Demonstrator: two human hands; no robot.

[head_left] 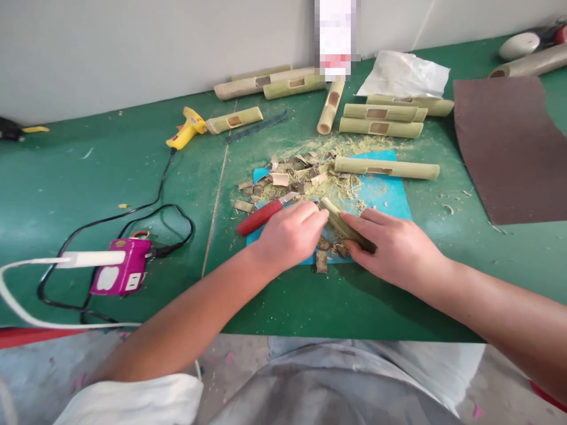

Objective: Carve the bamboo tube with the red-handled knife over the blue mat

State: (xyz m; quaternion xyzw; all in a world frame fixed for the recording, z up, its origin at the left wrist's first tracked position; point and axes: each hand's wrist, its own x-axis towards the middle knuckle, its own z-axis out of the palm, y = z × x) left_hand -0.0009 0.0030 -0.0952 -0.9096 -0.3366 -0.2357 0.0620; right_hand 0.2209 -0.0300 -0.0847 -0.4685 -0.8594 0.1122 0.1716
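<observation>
Head view shows the right hand (394, 242) clamped on a bamboo piece (340, 217), its thumb on the near side, above the near part of a blue sheet (390, 198). The left hand (295, 232) is curled at the piece's far end; its fingertips are hidden, so whether it grips anything I cannot tell. Both hands are near the middle of the near edge of the tabletop (283, 310).

Just beside the left hand, a red-handled knife (260, 217) lies across the sheet's left edge. Chips (280, 179) and shavings cover the sheet's far-left corner, and a notched tube (407, 170) lies over its far-right corner.

Farther out, more notched tubes (381, 128) lie toward the tabletop's far edge, partly under a white wrapper (403, 74); others (295, 85) line that edge, left of a blurred panel (335, 35). A yellow glue gun (188, 130) touches the end of a single tube (245, 117). Its black cord (162, 177) runs toward the near edge, where a purple power block (117, 277) sits at left. Rightward, a brown sheet (509, 153) lies flat.
</observation>
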